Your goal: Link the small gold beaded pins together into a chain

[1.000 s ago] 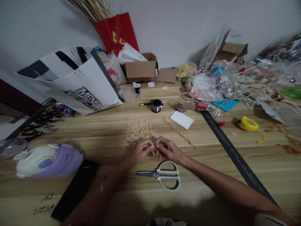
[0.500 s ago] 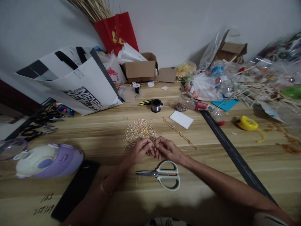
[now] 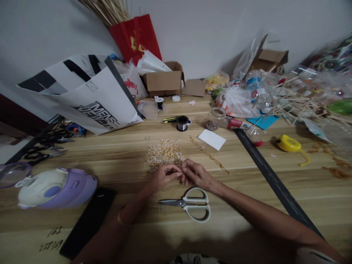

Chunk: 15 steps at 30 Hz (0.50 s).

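Fingertips meet just in front of a heap of gold and silver beaded strands. My left hand pinches at a tiny gold piece, too small to make out clearly. Touching or nearly touching it, my right hand has its thumb and fingers closed around something small that is mostly hidden. Scissors with pale handles lie below the hands, blades to the left. A gold chain stretches over the table to the right of the heap, beside a folded white paper.
Behind the heap stand a wire spool and a jar of beads. A yellow tape measure lies right, past a dark strip. At left are a purple-white bottle, a black phone and a large paper bag.
My left hand's fingers have shifted slightly and straightened toward the right fingertips. My right hand has barely moved.
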Motion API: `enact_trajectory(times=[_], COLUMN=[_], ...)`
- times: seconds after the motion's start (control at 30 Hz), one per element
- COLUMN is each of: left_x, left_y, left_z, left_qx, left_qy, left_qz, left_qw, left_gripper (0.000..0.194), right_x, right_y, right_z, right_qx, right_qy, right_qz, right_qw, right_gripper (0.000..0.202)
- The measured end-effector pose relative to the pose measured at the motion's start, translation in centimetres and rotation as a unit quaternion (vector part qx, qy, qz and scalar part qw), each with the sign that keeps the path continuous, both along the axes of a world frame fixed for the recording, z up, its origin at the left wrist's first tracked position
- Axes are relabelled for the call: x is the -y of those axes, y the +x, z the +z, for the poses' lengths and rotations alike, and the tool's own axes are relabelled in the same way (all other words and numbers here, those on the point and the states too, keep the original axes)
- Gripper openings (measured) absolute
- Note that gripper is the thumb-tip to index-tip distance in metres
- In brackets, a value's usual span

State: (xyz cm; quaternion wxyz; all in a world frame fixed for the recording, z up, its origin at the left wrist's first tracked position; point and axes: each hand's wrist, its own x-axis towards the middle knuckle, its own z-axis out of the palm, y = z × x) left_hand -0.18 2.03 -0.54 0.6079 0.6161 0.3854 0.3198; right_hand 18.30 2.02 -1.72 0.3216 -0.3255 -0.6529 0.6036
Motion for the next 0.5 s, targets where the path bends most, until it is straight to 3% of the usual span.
enact_trajectory(times=[0.5], left_x=[-0.09], left_y=[0.03], left_z=[-0.3], left_qx=[0.068], left_qy=[-0.027], left_qz=[-0.008], left_qw=[0.997], left_gripper=[0.02], right_x=[0.14], right_y=[0.06], right_z=[0.19], right_qx=[0.011], right_qy=[0.039], right_qz=[-0.005], right_qw=[0.999], right_gripper=[0.029])
